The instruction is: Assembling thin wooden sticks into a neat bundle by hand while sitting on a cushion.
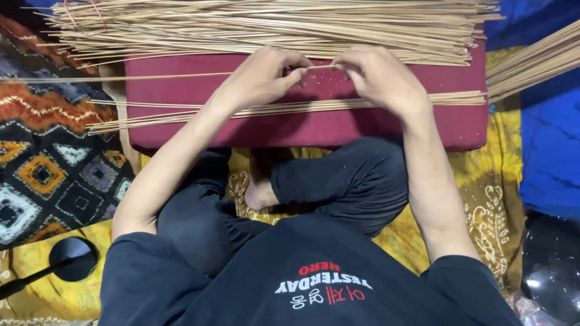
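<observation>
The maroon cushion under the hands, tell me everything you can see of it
The maroon cushion is a flat, rectangular fabric-covered pad lying level before the seated person's crossed legs. A heap of thin pale sticks rests along its far edge and a smaller bundle crosses its middle. The left hand and right hand work above it.

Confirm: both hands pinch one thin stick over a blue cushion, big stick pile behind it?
Not quite. In the head view the cushion is maroon, not blue. The left hand and right hand do pinch one thin stick, with the stick pile behind.
</observation>
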